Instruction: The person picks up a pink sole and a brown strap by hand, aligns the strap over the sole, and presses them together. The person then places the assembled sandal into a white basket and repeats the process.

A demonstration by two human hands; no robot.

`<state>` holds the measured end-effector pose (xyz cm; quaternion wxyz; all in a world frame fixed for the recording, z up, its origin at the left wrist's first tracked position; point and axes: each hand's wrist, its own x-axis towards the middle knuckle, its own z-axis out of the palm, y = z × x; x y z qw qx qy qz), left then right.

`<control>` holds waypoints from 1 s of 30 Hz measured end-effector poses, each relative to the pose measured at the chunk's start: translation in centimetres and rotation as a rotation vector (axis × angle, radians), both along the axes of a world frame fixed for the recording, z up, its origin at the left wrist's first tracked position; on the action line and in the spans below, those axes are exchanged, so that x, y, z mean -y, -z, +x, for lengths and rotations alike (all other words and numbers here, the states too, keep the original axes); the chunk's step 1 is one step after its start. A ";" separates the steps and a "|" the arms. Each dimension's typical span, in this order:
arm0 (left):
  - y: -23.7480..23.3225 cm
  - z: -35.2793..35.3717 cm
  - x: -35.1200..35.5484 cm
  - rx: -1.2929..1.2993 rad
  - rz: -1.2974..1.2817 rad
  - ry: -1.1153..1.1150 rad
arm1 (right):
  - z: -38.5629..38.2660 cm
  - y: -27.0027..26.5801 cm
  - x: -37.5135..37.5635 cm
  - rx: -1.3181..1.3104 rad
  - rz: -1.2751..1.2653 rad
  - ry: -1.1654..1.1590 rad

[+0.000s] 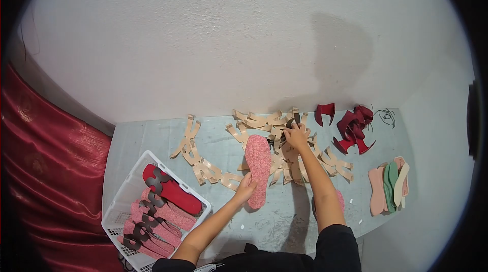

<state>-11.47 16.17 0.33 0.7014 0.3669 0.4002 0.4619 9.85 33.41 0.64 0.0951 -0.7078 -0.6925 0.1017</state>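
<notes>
My left hand (247, 188) is closed round the edge of a pink speckled shoe sole (259, 168), held upright over the table. My right hand (296, 138) reaches into a pile of beige cut-out straps (290, 162), its fingers drawn together on a black strap (297, 118); part of that strap is hidden by the hand and the pile. Under my right forearm, a second pink sole (340, 200) shows only at its edge. More beige straps (203, 168) trail off to the left.
At the left a white plastic basket (197, 190) holds several pink soles with black straps and a red one (178, 195). Dark red strap pieces (352, 124) and black cord (386, 117) lie back right, with pink, green and cream soles (377, 190) nearer. A wall stands behind.
</notes>
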 end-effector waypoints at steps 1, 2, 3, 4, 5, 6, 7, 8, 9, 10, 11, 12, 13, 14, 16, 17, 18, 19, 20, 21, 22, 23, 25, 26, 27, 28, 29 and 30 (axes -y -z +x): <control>0.2 -0.2 0.3 0.008 0.003 -0.001 | 0.5 -0.8 0.5 -0.007 0.088 -0.049; 0.6 -0.4 0.4 -0.018 0.033 0.022 | 1.0 -1.8 1.1 -0.014 0.177 -0.099; 0.7 -0.5 0.6 -0.043 0.065 0.045 | 1.5 -3.0 1.6 -0.007 0.182 -0.101; 0.3 -0.5 1.1 -0.036 0.069 0.044 | 2.1 -4.4 2.2 -0.064 0.283 -0.150; -0.1 -0.6 1.4 -0.026 0.071 0.034 | 2.6 -5.5 2.7 -0.122 0.385 -0.198; -0.5 -0.6 1.7 -0.015 0.074 0.024 | 2.9 -6.5 3.2 -0.144 0.515 -0.214; -1.0 -0.7 2.0 -0.010 0.081 0.024 | 3.2 -7.6 3.6 -0.137 0.521 -0.216; -1.5 -0.8 2.3 0.001 0.085 0.030 | 3.6 -8.7 4.2 -0.233 0.556 -0.208; -1.9 -1.0 2.7 0.010 0.088 0.037 | 3.8 -9.9 4.9 -0.331 0.589 -0.198; -3.1 -1.3 3.2 0.013 0.091 0.040 | 3.9 -10.9 5.7 -0.339 0.629 -0.220; -4.2 -1.6 3.8 0.039 0.082 0.043 | 4.0 -11.7 6.6 -0.387 0.632 -0.207; -5.3 -1.9 4.1 0.065 0.073 0.047 | 3.8 -12.8 7.8 -0.456 0.612 -0.191; -5.8 -2.2 4.4 0.070 0.071 0.051 | 3.8 -13.7 9.0 -0.525 0.589 -0.175; -6.2 -2.6 4.9 0.036 0.120 0.032 | 3.8 -14.3 10.1 -0.593 0.565 -0.208; -7.1 -3.7 6.1 -0.003 0.154 0.011 | 3.5 -15.7 12.6 -0.737 0.386 -0.252; -7.8 -4.2 6.5 -0.004 0.104 0.070 | 3.4 -16.1 13.8 -0.716 0.320 -0.314; -8.2 -4.6 7.0 -0.005 0.054 0.127 | 2.9 -16.9 15.3 -0.715 0.275 -0.354; -8.3 -5.0 7.6 -0.007 0.046 0.122 | 2.1 -17.7 16.7 -0.713 0.229 -0.394; -8.5 -5.3 8.1 -0.032 0.002 0.229 | 1.4 -18.1 18.0 -0.684 0.214 -0.451; -8.5 -5.5 8.6 -0.055 -0.039 0.336 | 0.6 -18.5 19.1 -0.653 0.202 -0.508; -8.4 -5.5 9.2 -0.057 -0.040 0.334 | -0.2 -19.2 20.0 -0.635 0.123 -0.592; -8.3 -5.4 9.8 -0.036 -0.024 0.402 | -1.4 -19.4 21.3 -0.599 0.091 -0.592; -7.8 -4.9 11.2 0.009 0.006 0.543 | -3.3 -19.5 23.1 -0.520 0.106 -0.706; -7.7 -4.7 11.9 0.067 0.013 0.564 | -4.2 -19.1 23.8 -0.501 0.172 -0.778; -7.9 -4.6 12.7 0.069 0.008 0.568 | -4.8 -18.6 24.3 -0.480 0.238 -0.848; -8.1 -4.5 13.4 0.080 0.006 0.534 | -5.0 -17.8 24.8 -0.361 0.313 -0.864; -8.4 -4.5 14.2 0.092 0.002 0.497 | -4.9 -17.4 25.6 -0.362 0.308 -0.864; -8.4 -4.5 14.9 0.093 -0.002 0.494 | -4.9 -17.2 26.4 -0.466 0.309 -0.783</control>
